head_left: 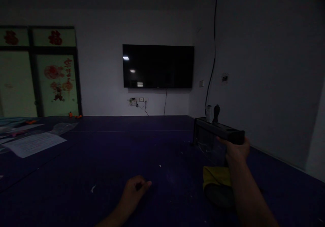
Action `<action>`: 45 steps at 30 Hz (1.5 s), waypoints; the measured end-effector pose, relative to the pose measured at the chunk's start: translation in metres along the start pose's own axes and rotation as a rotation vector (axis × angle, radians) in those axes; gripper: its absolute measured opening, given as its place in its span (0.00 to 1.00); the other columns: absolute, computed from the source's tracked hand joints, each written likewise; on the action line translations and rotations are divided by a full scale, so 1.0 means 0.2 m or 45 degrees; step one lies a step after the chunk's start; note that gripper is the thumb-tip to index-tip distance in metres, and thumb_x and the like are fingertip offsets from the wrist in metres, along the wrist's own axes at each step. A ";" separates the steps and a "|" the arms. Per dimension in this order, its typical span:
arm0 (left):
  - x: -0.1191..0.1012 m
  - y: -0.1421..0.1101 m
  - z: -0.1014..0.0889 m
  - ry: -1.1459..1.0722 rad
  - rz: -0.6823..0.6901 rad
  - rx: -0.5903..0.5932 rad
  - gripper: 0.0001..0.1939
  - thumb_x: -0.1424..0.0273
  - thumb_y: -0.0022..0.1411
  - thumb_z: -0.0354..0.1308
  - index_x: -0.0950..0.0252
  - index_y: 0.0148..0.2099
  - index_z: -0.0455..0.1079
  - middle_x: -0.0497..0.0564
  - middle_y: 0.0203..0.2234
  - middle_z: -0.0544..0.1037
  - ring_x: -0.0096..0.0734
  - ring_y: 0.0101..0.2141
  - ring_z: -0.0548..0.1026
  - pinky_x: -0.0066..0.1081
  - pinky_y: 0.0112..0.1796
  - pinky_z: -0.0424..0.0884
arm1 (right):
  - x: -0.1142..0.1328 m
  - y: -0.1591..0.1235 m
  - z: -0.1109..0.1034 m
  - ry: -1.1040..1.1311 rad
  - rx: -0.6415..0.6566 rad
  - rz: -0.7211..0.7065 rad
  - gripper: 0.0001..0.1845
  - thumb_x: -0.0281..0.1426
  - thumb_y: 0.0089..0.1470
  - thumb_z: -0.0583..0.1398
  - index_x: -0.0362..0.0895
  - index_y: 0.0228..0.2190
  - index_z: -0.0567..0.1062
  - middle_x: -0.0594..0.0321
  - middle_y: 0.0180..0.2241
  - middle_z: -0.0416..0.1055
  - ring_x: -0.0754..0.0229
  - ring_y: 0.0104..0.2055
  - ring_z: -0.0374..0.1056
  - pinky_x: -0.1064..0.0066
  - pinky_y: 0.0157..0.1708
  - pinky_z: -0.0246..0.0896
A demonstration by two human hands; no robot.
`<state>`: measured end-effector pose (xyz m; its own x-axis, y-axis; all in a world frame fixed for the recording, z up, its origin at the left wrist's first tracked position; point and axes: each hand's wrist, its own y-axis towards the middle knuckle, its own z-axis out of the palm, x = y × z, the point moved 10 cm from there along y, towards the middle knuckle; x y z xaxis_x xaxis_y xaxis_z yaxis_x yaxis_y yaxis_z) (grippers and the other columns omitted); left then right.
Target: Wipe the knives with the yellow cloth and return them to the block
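Observation:
My right hand (238,149) grips the near end of a black-topped tank (219,128) with dark, see-through-looking sides, at the right of the view. On the tank's top stand a pale can-like container (208,113) and a dark bottle-shaped thing (216,113). Below my right wrist lies a yellow and dark cloth-like item (217,176), partly hidden by my forearm. My left hand (135,189) is at the lower middle, low over the dark blue surface (122,152), its fingers curled toward the thumb with nothing visible in them.
Papers (35,144) and a clear plastic sheet (63,128) lie at the left. Small white scraps (160,166) dot the surface. Orange items (70,114) are near the door (56,85). A television (158,66) hangs on the wall; a black cable (214,47) runs down the right wall.

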<state>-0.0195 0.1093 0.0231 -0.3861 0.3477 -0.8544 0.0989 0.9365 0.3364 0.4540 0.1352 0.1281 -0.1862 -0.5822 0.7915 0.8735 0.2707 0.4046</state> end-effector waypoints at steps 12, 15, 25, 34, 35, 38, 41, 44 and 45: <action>-0.09 -0.01 -0.06 -0.022 0.101 -0.084 0.19 0.53 0.53 0.53 0.64 0.26 0.69 0.49 0.24 0.71 0.31 0.29 0.70 0.29 0.33 0.65 | 0.43 -0.16 0.27 0.611 0.272 -0.053 0.46 0.22 0.09 0.71 0.48 0.40 0.69 0.66 0.42 0.68 0.53 0.49 0.64 0.57 0.47 0.63; -0.20 0.05 -0.16 -0.078 0.110 -0.215 0.19 0.54 0.52 0.56 0.63 0.39 0.71 0.55 0.37 0.74 0.38 0.40 0.72 0.34 0.40 0.67 | 0.47 -0.25 0.38 0.615 0.460 0.050 0.45 0.23 0.12 0.71 0.49 0.41 0.70 0.67 0.40 0.69 0.56 0.44 0.66 0.60 0.43 0.66; -0.60 0.50 -0.56 -0.606 0.158 -0.470 0.42 0.51 0.44 0.63 0.66 0.57 0.59 0.63 0.60 0.57 0.46 0.59 0.54 0.41 0.56 0.53 | 0.47 -0.79 0.72 0.629 0.939 0.457 0.37 0.22 0.15 0.70 0.48 0.36 0.73 0.68 0.33 0.73 0.56 0.39 0.67 0.66 0.40 0.64; -0.60 0.41 -0.76 -0.620 0.237 -0.098 0.50 0.54 0.25 0.71 0.64 0.55 0.65 0.60 0.45 0.74 0.53 0.50 0.68 0.41 0.49 0.64 | 0.51 -1.21 0.84 0.714 1.271 0.746 0.33 0.20 0.15 0.69 0.47 0.33 0.74 0.69 0.30 0.74 0.58 0.35 0.67 0.69 0.36 0.62; -0.61 0.39 -0.78 -0.622 0.233 -0.089 0.50 0.54 0.24 0.71 0.64 0.54 0.66 0.59 0.44 0.75 0.54 0.49 0.69 0.41 0.48 0.65 | 0.52 -1.24 0.84 0.725 1.288 0.767 0.32 0.20 0.15 0.69 0.47 0.32 0.75 0.70 0.29 0.74 0.59 0.34 0.67 0.70 0.35 0.62; -0.64 0.36 -0.81 -0.627 0.203 -0.091 0.47 0.56 0.23 0.70 0.65 0.51 0.68 0.59 0.40 0.76 0.55 0.45 0.71 0.42 0.44 0.68 | 0.54 -1.31 0.83 0.695 1.286 0.862 0.29 0.19 0.14 0.68 0.47 0.27 0.74 0.71 0.27 0.73 0.60 0.33 0.67 0.71 0.35 0.61; -0.65 0.36 -0.84 -0.679 0.186 -0.172 0.39 0.60 0.26 0.68 0.67 0.46 0.71 0.56 0.34 0.77 0.53 0.39 0.74 0.41 0.40 0.70 | 0.56 -1.35 0.81 0.655 1.275 0.942 0.27 0.19 0.14 0.68 0.46 0.25 0.73 0.72 0.26 0.73 0.60 0.32 0.67 0.71 0.35 0.61; -0.64 0.36 -0.87 -0.761 0.210 -0.321 0.30 0.63 0.30 0.65 0.69 0.40 0.73 0.54 0.28 0.77 0.48 0.33 0.76 0.40 0.34 0.72 | 0.56 -1.38 0.82 0.660 1.295 0.954 0.26 0.20 0.15 0.69 0.46 0.25 0.73 0.72 0.25 0.73 0.60 0.31 0.67 0.70 0.34 0.61; -0.64 0.36 -0.88 -0.781 0.219 -0.374 0.27 0.64 0.32 0.64 0.70 0.39 0.73 0.54 0.26 0.77 0.46 0.31 0.76 0.39 0.33 0.72 | 0.55 -1.39 0.83 0.662 1.303 0.949 0.25 0.21 0.15 0.69 0.46 0.25 0.74 0.72 0.24 0.73 0.60 0.31 0.67 0.70 0.33 0.61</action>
<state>-0.1252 0.1237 0.2257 0.2082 0.5340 -0.8194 -0.1734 0.8447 0.5064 0.1165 0.1231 0.1783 0.5648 -0.2069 0.7989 -0.0708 0.9523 0.2967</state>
